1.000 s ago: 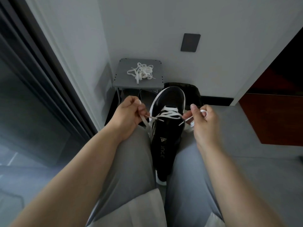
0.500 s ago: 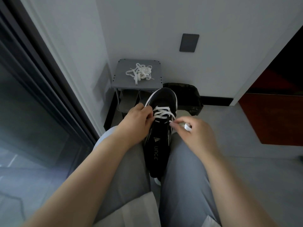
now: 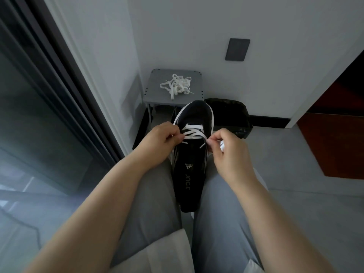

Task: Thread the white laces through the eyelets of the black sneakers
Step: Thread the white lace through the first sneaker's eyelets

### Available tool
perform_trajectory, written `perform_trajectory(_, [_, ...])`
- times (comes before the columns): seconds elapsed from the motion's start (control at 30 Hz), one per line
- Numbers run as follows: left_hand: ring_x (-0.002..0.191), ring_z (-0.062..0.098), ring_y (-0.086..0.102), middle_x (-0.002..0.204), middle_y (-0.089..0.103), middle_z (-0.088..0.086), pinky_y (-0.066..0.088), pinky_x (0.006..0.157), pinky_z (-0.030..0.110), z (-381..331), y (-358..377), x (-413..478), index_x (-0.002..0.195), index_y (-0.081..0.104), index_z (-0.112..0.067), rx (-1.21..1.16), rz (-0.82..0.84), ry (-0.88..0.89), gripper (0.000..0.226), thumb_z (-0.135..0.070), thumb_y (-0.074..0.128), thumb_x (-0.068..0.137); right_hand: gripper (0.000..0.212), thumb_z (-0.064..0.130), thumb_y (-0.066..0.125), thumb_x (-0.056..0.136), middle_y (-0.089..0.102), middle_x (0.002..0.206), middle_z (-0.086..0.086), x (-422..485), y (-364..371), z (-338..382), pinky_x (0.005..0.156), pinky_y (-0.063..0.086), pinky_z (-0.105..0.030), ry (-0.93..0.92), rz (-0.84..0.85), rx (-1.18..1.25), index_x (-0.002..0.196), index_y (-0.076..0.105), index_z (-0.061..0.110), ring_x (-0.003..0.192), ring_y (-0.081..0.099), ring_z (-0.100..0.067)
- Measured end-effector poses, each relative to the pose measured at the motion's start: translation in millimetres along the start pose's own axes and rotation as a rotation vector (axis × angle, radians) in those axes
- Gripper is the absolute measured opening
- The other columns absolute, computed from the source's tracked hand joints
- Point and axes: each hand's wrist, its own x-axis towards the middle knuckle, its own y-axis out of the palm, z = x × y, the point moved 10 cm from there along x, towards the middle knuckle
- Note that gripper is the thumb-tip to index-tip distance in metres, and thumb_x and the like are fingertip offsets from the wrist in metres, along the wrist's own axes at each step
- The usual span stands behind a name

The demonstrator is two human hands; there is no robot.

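Your left hand (image 3: 159, 142) and right hand (image 3: 230, 152) each pinch the white lace (image 3: 194, 133) on the black sneaker (image 3: 189, 174). Tug one side too hard and the other end could slip out.

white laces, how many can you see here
2. The threaded lace crosses the sneaker between the knees, its ends pinched by the left hand and right hand; the loose lace lies bundled on the grey stool.
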Motion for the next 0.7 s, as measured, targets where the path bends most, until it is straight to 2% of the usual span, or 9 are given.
perform_trajectory(0.07, [0.068, 0.008, 0.046, 0.073, 0.050, -0.004, 0.035, 0.066, 0.023, 4.1, -1.9, -1.7, 0.068, 0.051, -0.015, -0.014, 0.014, -0.038, 0.024, -0.015, 0.053, 0.092, 0.011, 0.008, 0.060, 0.088, 0.056, 0.071, 0.006, -1.3, 0.5, -2.0, 0.058, 0.033, -0.003, 0.019, 0.009, 0.004, 0.078, 0.055, 0.008, 0.060, 0.047, 0.001])
perform_trajectory(0.2, [0.081, 0.013, 0.065, 0.086, 0.067, -0.002, 0.045, 0.074, 0.028, 24.1, -19.4, -7.2, 0.074, 0.049, -0.012, -0.398, -0.112, -0.195, 0.025, -0.013, 0.041, 0.097, 0.010, 0.007, 0.059, 0.089, 0.056, 0.072, 0.006, 0.0, 0.9, -11.4, 0.056, 0.032, -0.014, 0.108, 0.053, 0.035, 0.080, 0.055, 0.008, 0.065, 0.049, -0.011])
perform_trajectory(0.23, [0.082, 0.015, 0.066, 0.086, 0.068, -0.002, 0.045, 0.076, 0.029, 27.9, -22.9, -7.1, 0.076, 0.049, -0.010, -0.410, -0.151, -0.220, 0.024, -0.014, 0.040, 0.098, 0.010, 0.009, 0.059, 0.089, 0.057, 0.072, 0.005, 0.4, 1.4, -14.4, 0.056, 0.033, -0.015, 0.136, 0.068, 0.059, 0.080, 0.055, 0.010, 0.069, 0.052, -0.014])
perform_trajectory(0.3, [0.081, 0.015, 0.063, 0.088, 0.068, 0.005, 0.043, 0.074, 0.027, 31.2, -22.8, -7.1, 0.084, 0.051, -0.003, -0.307, -0.193, -0.269, 0.020, -0.018, 0.044, 0.096, 0.012, 0.011, 0.060, 0.089, 0.061, 0.074, 0.001, 1.4, 3.3, -18.3, 0.059, 0.038, -0.015, 0.176, 0.084, 0.102, 0.078, 0.055, 0.012, 0.072, 0.058, -0.019])
perform_trajectory(0.37, [0.089, 0.018, 0.056, 0.099, 0.064, 0.007, 0.040, 0.077, 0.023, 28.0, -29.7, -7.9, 0.095, 0.052, -0.005, -0.097, -0.297, -0.261, 0.011, -0.016, 0.052, 0.091, 0.012, 0.013, 0.062, 0.088, 0.065, 0.074, -0.001, 1.3, 4.9, -19.0, 0.062, 0.041, -0.017, 0.193, 0.078, 0.135, 0.077, 0.058, 0.013, 0.072, 0.061, -0.018])
perform_trajectory(0.43, [0.105, 0.026, 0.050, 0.110, 0.059, 0.005, 0.032, 0.093, 0.032, 7.1, -39.7, -11.1, 0.106, 0.054, -0.011, 0.130, -0.423, -0.131, 0.022, -0.007, 0.056, 0.085, 0.012, 0.015, 0.063, 0.087, 0.062, 0.070, 0.006, 0.2, 4.6, -13.9, 0.060, 0.039, -0.012, 0.163, 0.057, 0.115, 0.076, 0.059, 0.015, 0.067, 0.059, -0.014])
perform_trajectory(0.5, [0.106, 0.025, 0.048, 0.108, 0.061, -0.002, 0.027, 0.092, 0.034, -23.0, -38.7, -16.5, 0.103, 0.061, -0.019, 0.219, -0.473, 0.074, 0.028, -0.004, 0.053, 0.080, 0.009, 0.017, 0.064, 0.087, 0.058, 0.070, 0.012, -1.1, 3.6, -6.7, 0.058, 0.037, -0.007, 0.106, 0.032, 0.059, 0.078, 0.061, 0.018, 0.065, 0.054, -0.009])
perform_trajectory(0.6, [0.097, 0.019, 0.048, 0.091, 0.063, -0.011, 0.017, 0.080, 0.026, -50.2, -11.7, -22.8, 0.086, 0.065, -0.025, 0.261, -0.327, 0.210, 0.019, -0.034, 0.049, 0.080, 0.005, 0.026, 0.066, 0.085, 0.060, 0.080, 0.014, -3.8, -0.7, -6.4, 0.061, 0.038, -0.015, 0.107, 0.008, -0.033, 0.086, 0.068, 0.022, 0.073, 0.052, -0.002])
perform_trajectory(0.7, [0.099, 0.018, 0.041, 0.090, 0.055, -0.012, 0.013, 0.081, 0.024, -42.8, 11.2, -20.7, 0.081, 0.064, -0.026, 0.349, -0.183, 0.109, 0.049, -0.064, 0.037, 0.068, 0.008, 0.027, 0.069, 0.082, 0.069, 0.088, 0.012, -5.6, -2.8, -13.0, 0.073, 0.049, -0.026, 0.156, 0.008, 0.065, 0.089, 0.073, 0.025, 0.083, 0.062, -0.004])
